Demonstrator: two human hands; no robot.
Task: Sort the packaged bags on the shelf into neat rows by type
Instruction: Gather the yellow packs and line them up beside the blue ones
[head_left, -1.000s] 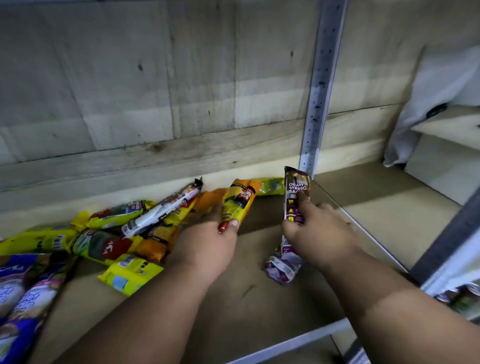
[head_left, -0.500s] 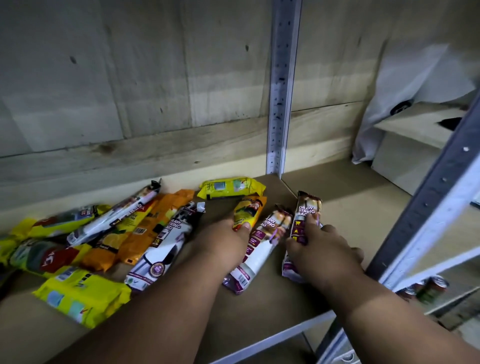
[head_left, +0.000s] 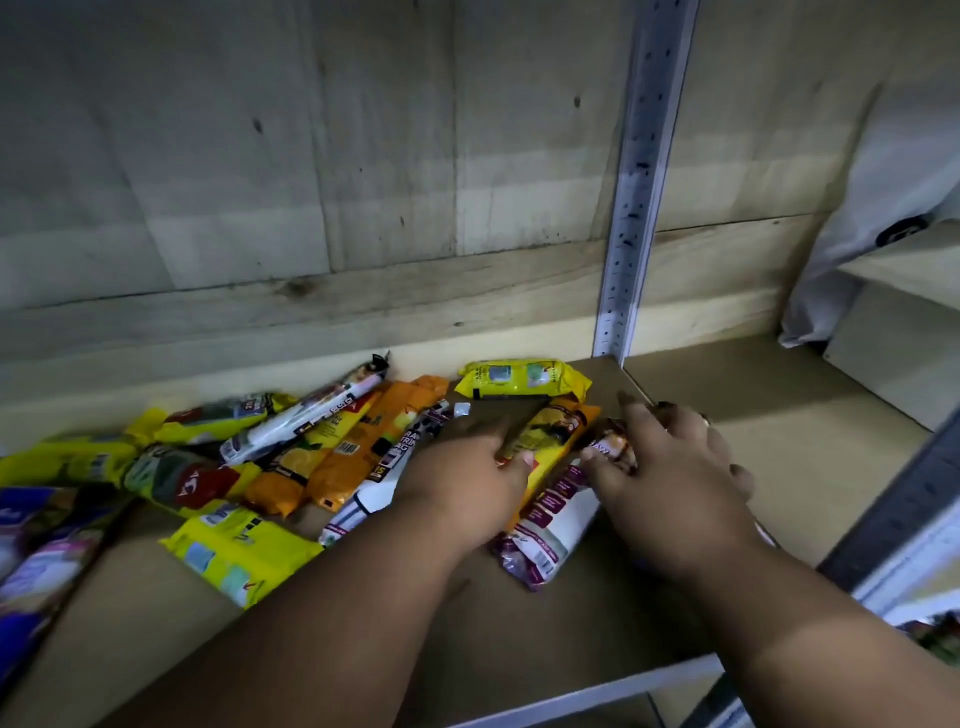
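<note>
Orange plastic film wraps the slim bag roll (head_left: 553, 441) pinned under the thumb of the left hand (head_left: 467, 483), on the brown shelf board (head_left: 519, 639) of a metal rack. The right hand (head_left: 670, 467) lies over the purple-and-white drawstring-bag roll (head_left: 550, 525) just beside it, fingers curled onto the pack's upper end; whether they actually pinch it cannot be told through the blur.

Both packs look light and soft, glossy enough to slide on the board and likely to bend if lifted by one end, so a hold around the middle of each roll seems the safer choice.

At the back, a yellow flat pack (head_left: 524, 379) lies crosswise against the wooden wall, touching the orange roll's far end. To the left sits the unsorted heap: a second drawstring-bag roll (head_left: 395, 462), two orange packs (head_left: 353, 447), a white roll (head_left: 306, 421) slanted across them, yellow-and-green packs (head_left: 176, 473), another yellow flat pack (head_left: 239, 551) nearer the front edge, and blue packs (head_left: 36, 530) at the frame's left edge. The grey slotted upright (head_left: 634, 208) bounds the shelf bay on the right, limiting room for a row there. The second drawstring roll, lying close against the left hand, would probably have to join its twin.
</note>
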